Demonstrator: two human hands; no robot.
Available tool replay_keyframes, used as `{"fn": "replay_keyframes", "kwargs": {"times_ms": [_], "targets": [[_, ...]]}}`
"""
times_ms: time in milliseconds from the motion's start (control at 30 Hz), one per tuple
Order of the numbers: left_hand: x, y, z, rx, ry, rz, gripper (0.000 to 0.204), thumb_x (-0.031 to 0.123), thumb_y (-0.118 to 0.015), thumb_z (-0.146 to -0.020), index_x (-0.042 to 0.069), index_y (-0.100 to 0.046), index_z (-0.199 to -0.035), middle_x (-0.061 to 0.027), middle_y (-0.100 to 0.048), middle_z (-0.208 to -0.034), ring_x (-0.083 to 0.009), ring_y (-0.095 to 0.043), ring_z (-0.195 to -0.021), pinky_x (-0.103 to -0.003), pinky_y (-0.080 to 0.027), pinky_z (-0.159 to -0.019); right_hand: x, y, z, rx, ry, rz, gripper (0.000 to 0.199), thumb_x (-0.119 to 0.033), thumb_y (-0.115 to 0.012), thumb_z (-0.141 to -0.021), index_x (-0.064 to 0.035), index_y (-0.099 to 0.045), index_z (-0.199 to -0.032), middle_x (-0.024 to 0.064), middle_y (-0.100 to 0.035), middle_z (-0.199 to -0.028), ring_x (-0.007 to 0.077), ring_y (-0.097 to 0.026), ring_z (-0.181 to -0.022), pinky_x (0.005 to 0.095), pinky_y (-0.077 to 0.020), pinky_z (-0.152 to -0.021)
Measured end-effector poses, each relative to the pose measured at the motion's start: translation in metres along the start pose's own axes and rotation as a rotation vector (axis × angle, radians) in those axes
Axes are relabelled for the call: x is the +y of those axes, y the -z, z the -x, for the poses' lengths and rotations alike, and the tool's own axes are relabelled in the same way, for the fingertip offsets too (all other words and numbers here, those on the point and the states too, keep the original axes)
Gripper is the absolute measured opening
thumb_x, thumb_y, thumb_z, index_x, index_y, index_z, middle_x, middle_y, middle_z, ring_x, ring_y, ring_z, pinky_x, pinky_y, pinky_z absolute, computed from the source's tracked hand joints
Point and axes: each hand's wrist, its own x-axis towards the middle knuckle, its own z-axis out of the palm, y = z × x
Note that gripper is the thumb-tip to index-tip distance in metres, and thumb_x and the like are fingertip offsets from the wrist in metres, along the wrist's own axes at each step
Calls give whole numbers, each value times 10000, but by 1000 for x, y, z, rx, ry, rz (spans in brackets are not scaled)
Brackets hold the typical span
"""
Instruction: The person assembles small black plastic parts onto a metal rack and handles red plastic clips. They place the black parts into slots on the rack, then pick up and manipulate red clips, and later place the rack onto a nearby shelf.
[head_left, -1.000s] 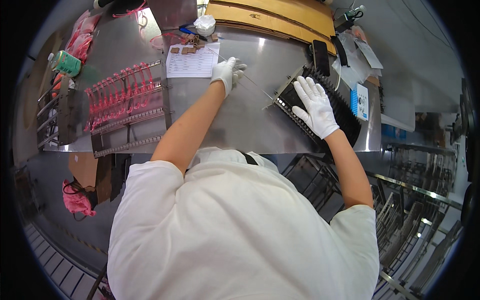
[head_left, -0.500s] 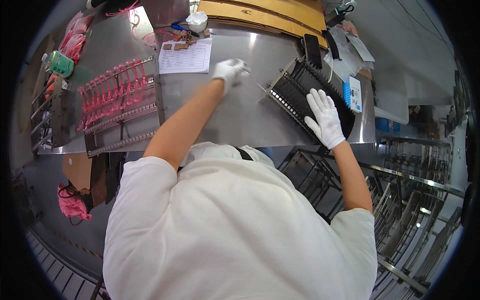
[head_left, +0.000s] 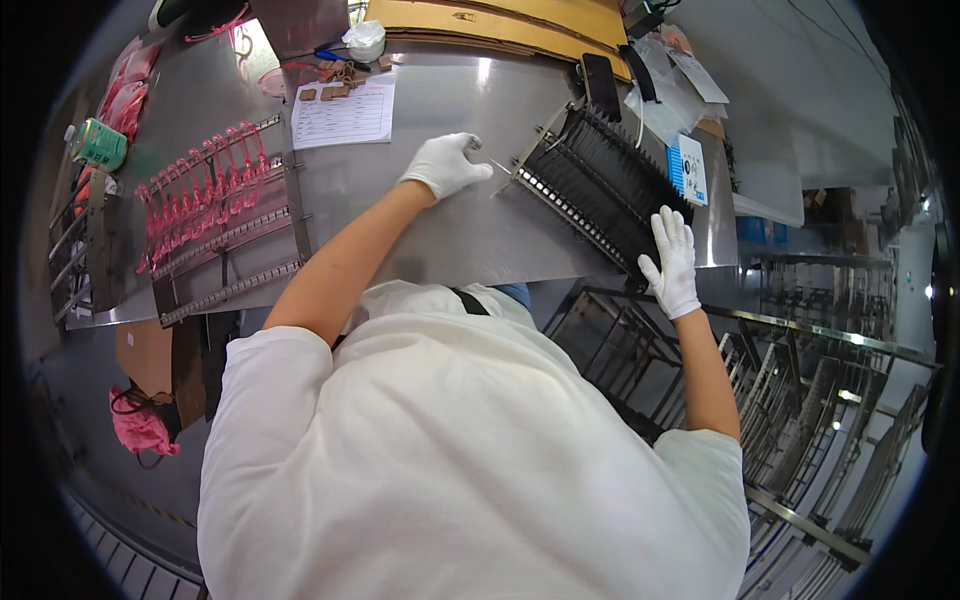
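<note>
My left hand (head_left: 446,168), in a white glove, is over the metal table just left of a black rack. Its thumb and fingers are curled but apart, with nothing visible between them. A thin rod (head_left: 502,167) juts from the rack's left corner toward the thumb; I cannot tell whether they touch. The black rack (head_left: 600,190) lies slantwise, filled with rows of thin dark pieces, a slotted metal strip along its near side. At its right end my right hand (head_left: 672,262), also gloved, rests with fingers straight and palm down.
At left stands a metal rack (head_left: 225,245) carrying pink translucent pieces. A printed sheet (head_left: 345,112) with small brown blocks lies behind. A phone (head_left: 600,88), a blue-and-white box (head_left: 688,170) and plastic bags border the black rack. A green-labelled bottle (head_left: 98,144) is far left.
My right hand has slid from the middle of the black rack to its near right end. The left hand, blurred before, has come slightly nearer and its fingers have spread. The view has shifted a little.
</note>
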Motion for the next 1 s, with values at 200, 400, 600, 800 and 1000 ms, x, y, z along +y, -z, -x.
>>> {"fn": "replay_keyframes", "kwargs": {"times_ms": [200, 400, 600, 800, 1000], "targets": [[-10, -1, 2, -25, -58, -27, 533, 314, -735, -794, 34, -691, -1246, -170, -752, -1046, -279, -732, -946, -338, -560, -902, -2, 3, -4, 12, 29, 17, 772, -471, -562, -993, -49, -314, -1590, 191, -310, -1642, 383, -266, -1524, 504, -201, -1237], [-8, 26, -4, -285, 99, 344, 411, 305, -616, -985, -2, -676, -1253, -50, -726, -944, -104, -647, -764, -252, -531, -729, -5, 21, 8, 199, 72, 14, 718, -333, -599, -981, 1, -342, -1562, 230, -364, -1604, 416, -323, -1493, 518, -246, -1221], [-8, 5, -19, -259, 31, 62, 437, 380, -528, -1028, 7, -743, -1096, -127, -747, -874, -193, -698, -796, -331, -552, -774, -4, 2, 22, 24, 70, -65, 726, -239, -616, -971, 0, -301, -1579, 227, -342, -1614, 412, -304, -1505, 482, -253, -1234], [49, -10, 3, -275, -4, -200, 416, 369, -474, -1002, 35, -721, -1013, -226, -723, -1050, -430, -670, -1028, -498, -513, -934, -8, 1, 19, 35, 41, -79, 799, -211, -723, -889, -22, -335, -1562, 218, -344, -1614, 430, -320, -1488, 484, -271, -1224], [56, -13, 25, -180, -7, -207, 363, 404, -630, -910, 72, -722, -1024, -199, -736, -1012, -388, -700, -987, -472, -546, -884, 6, -11, 33, 180, 78, 9, 817, -189, -812, -798, -100, -435, -1518, 184, -433, -1569, 413, -414, -1440, 510, -367, -1167]]}}
